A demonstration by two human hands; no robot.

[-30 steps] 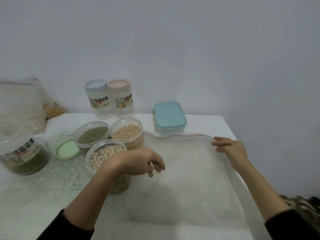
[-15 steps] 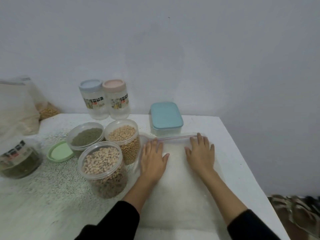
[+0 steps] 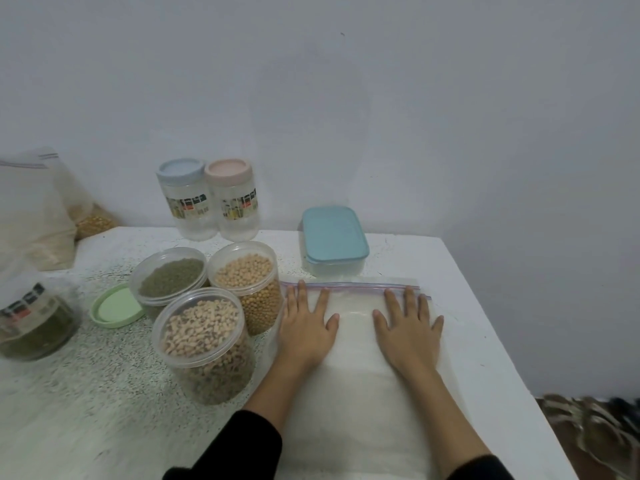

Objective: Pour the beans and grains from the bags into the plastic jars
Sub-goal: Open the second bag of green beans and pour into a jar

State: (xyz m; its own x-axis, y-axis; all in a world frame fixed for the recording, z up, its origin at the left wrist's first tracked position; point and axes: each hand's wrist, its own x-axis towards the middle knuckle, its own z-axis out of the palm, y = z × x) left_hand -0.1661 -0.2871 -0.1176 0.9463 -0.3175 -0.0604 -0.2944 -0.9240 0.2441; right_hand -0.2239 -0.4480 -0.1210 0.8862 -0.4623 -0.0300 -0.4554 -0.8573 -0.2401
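An empty clear zip bag (image 3: 353, 344) lies flat on the white table (image 3: 478, 327). My left hand (image 3: 306, 323) and my right hand (image 3: 408, 327) press on it palm down, fingers spread, just below its zip strip. To the left stand three open plastic jars: one with speckled white beans (image 3: 204, 341), one with tan soybeans (image 3: 249, 282), one with green mung beans (image 3: 169, 278). Another jar of green beans (image 3: 31, 320) sits at the far left.
Two empty lidded jars, blue-capped (image 3: 185, 199) and pink-capped (image 3: 233, 199), stand by the wall. A blue-lidded box (image 3: 332, 240) sits behind the bag. A green lid (image 3: 116, 306) lies beside the jars. Bags with grain (image 3: 38, 216) lean at the back left.
The bag went from held up by its top edge to lying flat. Both hands now rest flat on it and have spread apart toward its sides.
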